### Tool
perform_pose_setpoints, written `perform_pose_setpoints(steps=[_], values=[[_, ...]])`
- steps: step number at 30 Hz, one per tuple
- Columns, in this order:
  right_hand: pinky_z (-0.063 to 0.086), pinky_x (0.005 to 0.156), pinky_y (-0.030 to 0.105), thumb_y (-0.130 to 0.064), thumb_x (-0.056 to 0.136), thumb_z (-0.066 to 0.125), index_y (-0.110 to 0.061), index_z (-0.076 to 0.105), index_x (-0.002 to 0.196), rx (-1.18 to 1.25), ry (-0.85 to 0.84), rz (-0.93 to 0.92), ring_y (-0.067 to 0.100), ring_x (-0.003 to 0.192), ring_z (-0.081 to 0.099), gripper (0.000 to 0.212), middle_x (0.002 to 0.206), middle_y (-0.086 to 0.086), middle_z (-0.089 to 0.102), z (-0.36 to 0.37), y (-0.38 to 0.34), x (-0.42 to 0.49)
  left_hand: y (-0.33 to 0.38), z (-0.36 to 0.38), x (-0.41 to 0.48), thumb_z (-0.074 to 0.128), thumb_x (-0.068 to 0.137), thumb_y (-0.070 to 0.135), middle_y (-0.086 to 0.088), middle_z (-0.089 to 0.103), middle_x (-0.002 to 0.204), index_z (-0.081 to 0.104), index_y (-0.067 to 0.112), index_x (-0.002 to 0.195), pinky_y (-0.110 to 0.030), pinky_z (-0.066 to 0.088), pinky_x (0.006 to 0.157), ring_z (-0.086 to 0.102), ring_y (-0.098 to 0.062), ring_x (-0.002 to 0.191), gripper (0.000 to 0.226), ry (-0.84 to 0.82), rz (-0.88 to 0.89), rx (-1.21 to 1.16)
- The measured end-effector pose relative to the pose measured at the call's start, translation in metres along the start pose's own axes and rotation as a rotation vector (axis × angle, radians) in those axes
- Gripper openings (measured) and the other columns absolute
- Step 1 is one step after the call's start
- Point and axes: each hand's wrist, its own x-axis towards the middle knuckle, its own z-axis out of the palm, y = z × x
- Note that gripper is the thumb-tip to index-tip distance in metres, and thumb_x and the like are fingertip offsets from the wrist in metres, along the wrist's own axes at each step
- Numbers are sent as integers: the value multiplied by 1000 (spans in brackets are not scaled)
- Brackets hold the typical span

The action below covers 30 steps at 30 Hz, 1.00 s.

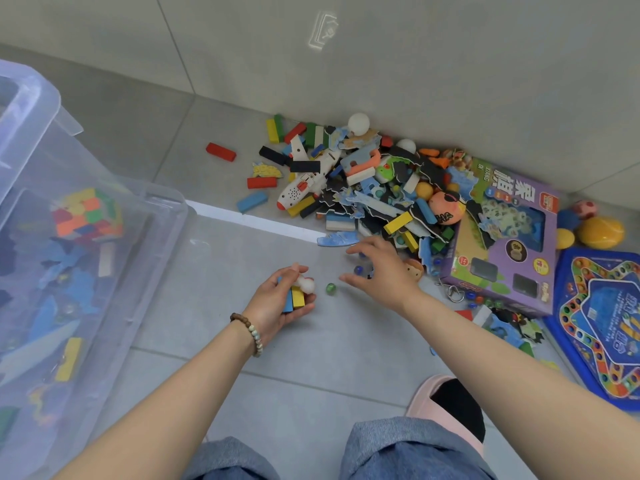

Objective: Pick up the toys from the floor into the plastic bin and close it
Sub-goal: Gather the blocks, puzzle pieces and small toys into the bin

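Note:
A heap of toys [374,188] lies on the grey floor against the wall: coloured wooden blocks, puzzle pieces, balls and a white toy plane [304,183]. The clear plastic bin [162,216] stands at the left with a colour cube [88,213] and some toys inside. My left hand [280,301] grips a blue and a yellow block plus a small white toy. My right hand [381,268] hovers with spread fingers over the near edge of the heap, holding nothing. A green marble [330,288] lies on the floor between my hands.
A purple game box [502,251] and a blue star-pattern game board [602,327] lie at the right. Loose red blocks [221,152] sit apart from the heap. The bin's lid [31,98] stands behind the bin. My pink slipper [446,403] is near the bottom.

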Motion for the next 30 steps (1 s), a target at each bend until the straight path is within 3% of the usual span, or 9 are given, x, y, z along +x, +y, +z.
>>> perform_pose_setpoints(steps=[8, 12, 18, 24, 27, 30], values=[[37, 89, 14, -24, 73, 78, -22, 60, 116, 79, -50, -53, 8, 99, 44, 47, 117, -5, 46, 21, -4, -19, -2, -18, -6, 48, 94, 32, -11, 62, 108, 62, 20, 98, -24, 58, 59, 63, -19, 79, 18, 62, 45, -27], [33, 88, 15, -24, 71, 79, -22, 62, 114, 112, -81, -91, 9, 103, 40, 46, 115, -3, 45, 38, -22, -20, 0, -38, -11, 46, 96, 28, -10, 62, 104, 60, 19, 98, -23, 58, 60, 62, -18, 76, 17, 114, 72, -53], [38, 87, 21, -12, 79, 70, -14, 67, 102, 115, -66, -116, 17, 106, 45, 23, 110, 3, 48, 63, -58, -14, -1, -56, -18, 44, 97, 27, -12, 61, 103, 59, 19, 97, -24, 58, 62, 62, -18, 76, 17, 150, 81, -82], [34, 74, 12, -12, 82, 67, -13, 69, 100, 141, -59, 18, 11, 85, 49, 18, 103, 2, 54, 61, -56, -12, 9, -52, -23, 46, 96, 29, -13, 60, 105, 59, 18, 101, -25, 58, 62, 62, -18, 76, 19, 148, 58, -48], [48, 64, 10, -7, 82, 68, -6, 69, 100, 485, -83, 227, 10, 72, 55, 18, 96, 8, 61, 28, -60, -21, 27, -47, -37, 48, 95, 32, -12, 61, 105, 61, 20, 100, -23, 59, 62, 63, -18, 77, 19, 113, 72, 42], [54, 63, 11, -6, 85, 65, -6, 66, 103, 848, -213, 354, 11, 77, 61, 18, 95, 8, 63, -30, -88, -34, 61, -39, -68, 51, 93, 35, -8, 64, 100, 62, 20, 103, -21, 57, 58, 63, -14, 72, 21, 57, 131, 109]])
